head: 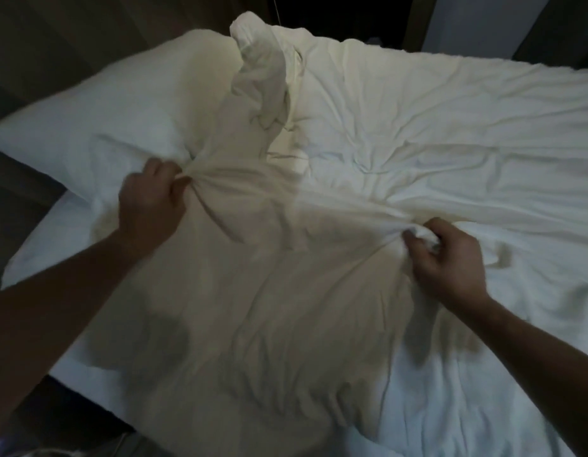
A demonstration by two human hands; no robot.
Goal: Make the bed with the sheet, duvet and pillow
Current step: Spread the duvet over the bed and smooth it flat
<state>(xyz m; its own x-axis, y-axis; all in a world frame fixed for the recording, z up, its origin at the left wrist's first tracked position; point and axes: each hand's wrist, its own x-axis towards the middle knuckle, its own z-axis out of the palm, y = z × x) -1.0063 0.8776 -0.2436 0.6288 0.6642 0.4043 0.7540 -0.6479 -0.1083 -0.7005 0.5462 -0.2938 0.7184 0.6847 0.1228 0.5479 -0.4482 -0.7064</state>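
A cream-white duvet [279, 291] lies crumpled across the bed, one corner bunched up into a peak at the far middle. My left hand [151, 199] grips a gathered fold of the duvet at the left. My right hand [447, 258] grips another bunched fold at the right, and the cloth is stretched taut between both hands. A white pillow [98, 127] lies at the far left, partly under the duvet's edge. White sheet [45, 245] shows along the bed's left side.
The bed's left edge [25, 275] runs diagonally, with dark floor beyond it. Dark wall panels and a doorway stand behind the bed. More wrinkled white bedding [467, 127] covers the right half of the mattress.
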